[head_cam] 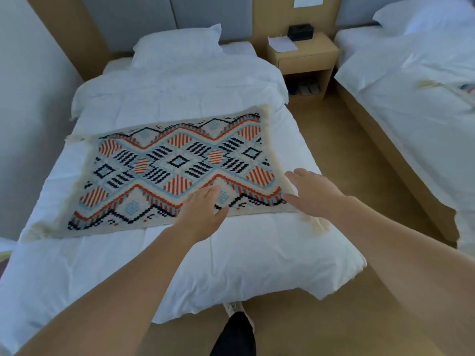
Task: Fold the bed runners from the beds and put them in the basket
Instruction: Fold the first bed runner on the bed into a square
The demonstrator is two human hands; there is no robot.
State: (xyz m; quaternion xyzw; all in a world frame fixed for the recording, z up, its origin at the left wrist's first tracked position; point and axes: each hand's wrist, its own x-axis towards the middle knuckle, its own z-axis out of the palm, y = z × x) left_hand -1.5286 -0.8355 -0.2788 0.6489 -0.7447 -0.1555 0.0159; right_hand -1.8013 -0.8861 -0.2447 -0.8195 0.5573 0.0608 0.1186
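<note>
A patterned bed runner (169, 165), cream with orange, blue and black diamonds and fringed ends, lies spread flat across the near white bed (180, 93). My left hand (201, 210) reaches over its near edge with fingers straight and spread, holding nothing. My right hand (312, 192) hovers over the runner's near right corner, fingers also straight and apart. On the second bed (411, 119) at the right, a strip of another runner (452, 89) shows at the frame edge. No basket is in view.
A wooden nightstand (304, 56) with a black box and a notepad stands between the beds; slippers sit in its lower shelf. A tan floor aisle separates the beds. A wall runs along the left. My shoe shows at the bed's foot.
</note>
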